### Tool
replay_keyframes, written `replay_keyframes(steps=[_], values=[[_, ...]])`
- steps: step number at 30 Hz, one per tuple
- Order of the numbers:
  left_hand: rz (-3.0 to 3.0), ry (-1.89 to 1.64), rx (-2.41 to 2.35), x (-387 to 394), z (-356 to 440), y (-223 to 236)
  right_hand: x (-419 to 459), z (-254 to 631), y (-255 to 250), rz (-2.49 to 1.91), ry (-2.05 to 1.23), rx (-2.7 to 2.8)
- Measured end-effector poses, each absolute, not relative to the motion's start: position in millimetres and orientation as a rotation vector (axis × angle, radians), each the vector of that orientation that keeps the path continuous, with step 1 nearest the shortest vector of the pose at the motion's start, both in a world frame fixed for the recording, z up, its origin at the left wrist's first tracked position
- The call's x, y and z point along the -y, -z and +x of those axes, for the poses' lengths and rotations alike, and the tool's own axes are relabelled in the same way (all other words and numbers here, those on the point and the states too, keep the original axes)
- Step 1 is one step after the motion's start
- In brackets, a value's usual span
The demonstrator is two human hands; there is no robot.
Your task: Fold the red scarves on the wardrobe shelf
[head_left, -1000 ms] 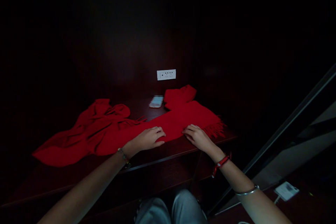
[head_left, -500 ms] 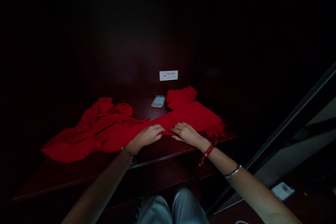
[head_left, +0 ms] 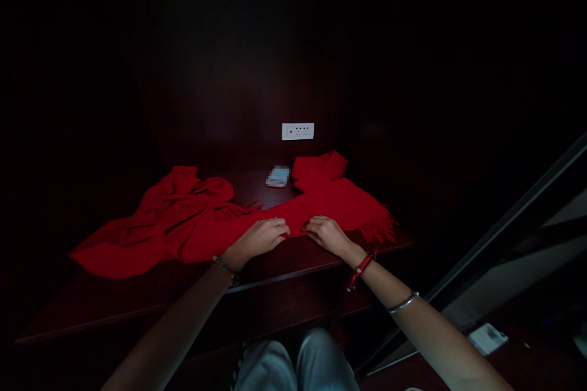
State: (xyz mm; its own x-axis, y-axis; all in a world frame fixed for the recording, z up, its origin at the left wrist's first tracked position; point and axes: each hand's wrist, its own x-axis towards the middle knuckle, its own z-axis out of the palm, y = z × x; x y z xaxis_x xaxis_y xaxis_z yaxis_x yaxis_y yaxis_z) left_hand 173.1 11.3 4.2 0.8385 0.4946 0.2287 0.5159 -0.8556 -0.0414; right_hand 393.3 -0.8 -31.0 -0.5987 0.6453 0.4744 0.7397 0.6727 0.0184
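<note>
A red fringed scarf [head_left: 339, 201] lies spread across the dark wooden shelf [head_left: 293, 259]. Its left part is bunched up in loose folds, and its fringe hangs near the shelf edge at the right. My left hand [head_left: 263, 236] pinches the scarf's near edge around the middle, with a ring on one finger. Just to the right, my right hand [head_left: 328, 235] has its fingers closed on the same edge. A short stretch of cloth shows between the two hands. The fingertips are partly hidden by the cloth and the hands themselves.
Behind the scarf lies a small pale item [head_left: 277, 176], blurred out. A white socket panel [head_left: 298, 131] is fixed to the dark back wall. Lower right, a white object [head_left: 488, 339] rests beyond a slanting frame edge [head_left: 518, 217]. My knees [head_left: 293, 363] are below the shelf.
Both hands have closed their fingers more tightly on the scarf's near edge. My right hand has shifted slightly right, widening the gap between the hands. The view has moved a little.
</note>
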Motion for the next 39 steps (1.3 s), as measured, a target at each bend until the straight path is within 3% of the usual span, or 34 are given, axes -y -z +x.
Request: replay_keyframes(steps=[39], values=[[-2.988, 0.478, 0.914, -28, 173, -7, 16, 379, 21, -0.861, 0.556, 2.636]])
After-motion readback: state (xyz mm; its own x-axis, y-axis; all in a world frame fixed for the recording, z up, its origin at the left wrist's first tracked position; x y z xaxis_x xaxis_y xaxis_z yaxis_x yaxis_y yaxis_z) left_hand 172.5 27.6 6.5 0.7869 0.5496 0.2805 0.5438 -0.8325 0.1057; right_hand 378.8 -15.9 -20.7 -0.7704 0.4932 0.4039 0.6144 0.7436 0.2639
